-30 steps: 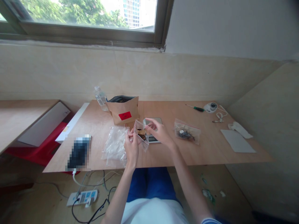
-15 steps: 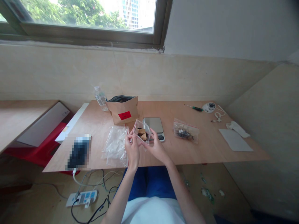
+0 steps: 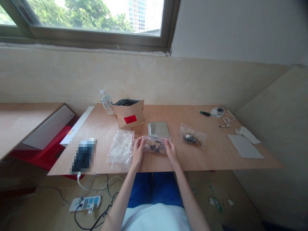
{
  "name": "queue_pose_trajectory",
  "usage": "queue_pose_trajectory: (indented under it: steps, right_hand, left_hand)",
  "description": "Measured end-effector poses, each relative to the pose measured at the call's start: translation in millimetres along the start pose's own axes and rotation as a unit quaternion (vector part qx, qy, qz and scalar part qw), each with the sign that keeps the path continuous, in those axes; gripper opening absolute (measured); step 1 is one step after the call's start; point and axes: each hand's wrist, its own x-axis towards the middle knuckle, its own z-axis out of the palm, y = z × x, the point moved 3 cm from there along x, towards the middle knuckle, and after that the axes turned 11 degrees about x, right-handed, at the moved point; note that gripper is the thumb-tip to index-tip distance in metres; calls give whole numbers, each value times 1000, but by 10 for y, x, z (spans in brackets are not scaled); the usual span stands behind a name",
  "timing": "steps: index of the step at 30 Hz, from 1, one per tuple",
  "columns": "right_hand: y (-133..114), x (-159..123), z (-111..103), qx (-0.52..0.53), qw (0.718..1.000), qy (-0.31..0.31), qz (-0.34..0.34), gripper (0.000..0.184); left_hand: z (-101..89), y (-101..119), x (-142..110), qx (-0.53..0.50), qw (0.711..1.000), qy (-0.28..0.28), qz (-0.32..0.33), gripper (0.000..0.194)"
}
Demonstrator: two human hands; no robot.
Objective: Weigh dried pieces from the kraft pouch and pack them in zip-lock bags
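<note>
A clear zip-lock bag (image 3: 154, 147) with brown and dark pieces inside is stretched between my two hands, its reddish zip edge at the top. My left hand (image 3: 137, 152) grips the bag's left end, and my right hand (image 3: 171, 151) pinches its right end. Just behind the bag lies a kitchen scale (image 3: 158, 129) with a metal plate; the bag hides its front. To the left of my left hand is a stack of clear plastic bags (image 3: 120, 149). A brown paper pouch (image 3: 128, 114) with a red label stands open behind them.
A filled zip-lock bag (image 3: 193, 136) lies right of the scale. Farther right are a screwdriver (image 3: 204, 113), a white dome camera (image 3: 218, 111) with its cable, and a white sheet (image 3: 245, 147). A water bottle (image 3: 106, 101) stands at back left; a blurred-out phone (image 3: 83, 157) lies at front left.
My right hand went from the bag's mouth to its right side. The bag, held open with its pieces showing, is now pulled flat and wide between both hands, its top edges together.
</note>
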Motion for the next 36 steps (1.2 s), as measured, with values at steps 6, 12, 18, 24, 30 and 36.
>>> queue_pose_trajectory:
  steps: [6,12,18,24,30,36]
  right_hand:
    - [145,35,-151,-44,991,114,-57,43]
    - [212,38,-179,-64,986,141,-67,41]
    - [221,20,-215,-64,980,176,-72,44]
    - [253,16,-237,-84,978,176,-80,46]
    - [239,1,-219,-98,976,175,-88,40]
    - [188,-6,-221,-87,976,178,-91,40]
  left_hand:
    - [69,-88,40,12,1000,1,4,30]
    - [52,-98,36,25,999,23,1,29]
    - [24,-79,18,31,999,29,-1,25]
    - [12,-64,5,36,999,32,-8,26]
    - [-9,-52,-6,42,998,48,-2,24]
    - [15,-22,-22,37,999,31,0,26]
